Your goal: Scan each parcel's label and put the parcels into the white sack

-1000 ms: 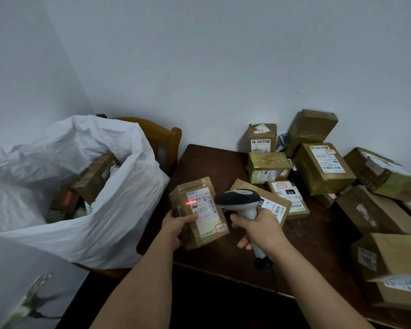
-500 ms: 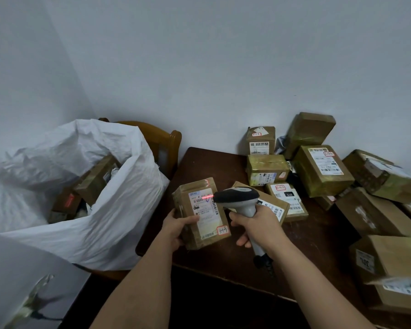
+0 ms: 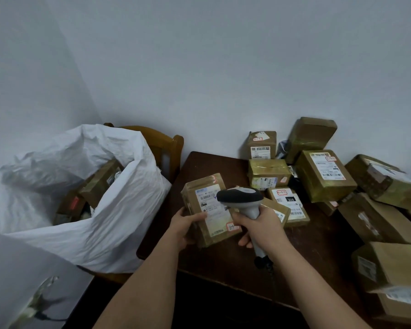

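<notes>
My left hand point(image 3: 185, 225) grips a brown cardboard parcel point(image 3: 208, 207) by its left edge, tilted with its white label facing me, just above the dark wooden table point(image 3: 226, 262). My right hand point(image 3: 262, 227) holds a grey and black handheld scanner point(image 3: 241, 198), its head right in front of the label. No red scan line shows on the label. The white sack point(image 3: 119, 210) stands open to the left of the table, with several brown parcels inside it.
Several taped brown parcels point(image 3: 323, 174) crowd the back and right of the table, some stacked against the wall. A wooden chair point(image 3: 166, 143) stands behind the sack. The scanner's cable point(image 3: 266, 264) hangs over the table's front edge.
The red scan line, first on the label's left and then higher near the scanner, is gone now. The scanner head has come closer over the label. The parcel stays in my left hand.
</notes>
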